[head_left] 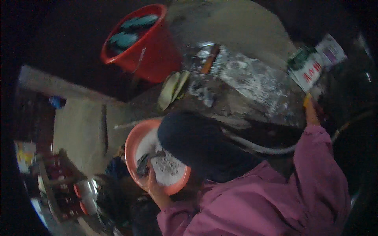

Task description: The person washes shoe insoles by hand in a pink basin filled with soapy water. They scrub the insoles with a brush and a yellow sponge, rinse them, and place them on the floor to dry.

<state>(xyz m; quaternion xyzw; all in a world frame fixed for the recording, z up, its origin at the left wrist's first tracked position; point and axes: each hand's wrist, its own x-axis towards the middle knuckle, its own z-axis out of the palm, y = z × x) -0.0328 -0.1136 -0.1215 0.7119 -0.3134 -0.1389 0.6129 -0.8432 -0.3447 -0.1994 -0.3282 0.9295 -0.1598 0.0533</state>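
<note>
An orange plastic basin (129, 149) stands before my knee, with pale suds (168, 171) and dark specks inside. My left hand (153, 181) reaches over its near rim and grips a dark item (143, 165); whether this is cloth or a shoe is too blurred to tell. Far to the right, my right hand (311, 110) is stretched out to the lower corner of a white and green packet (305, 69) bearing red writing. A yellow patch shows at its fingertips. Blur hides whether the fingers grip the packet.
A red bucket (153, 53) holds teal and dark items (125, 39). Beside it lie pale flat pieces, perhaps insoles (172, 90). An orange-brown bar (210, 60) rests on wet, shiny ground (251, 76). A pale hose (265, 150) curves past my leg. Another white packet (331, 50) is at the right.
</note>
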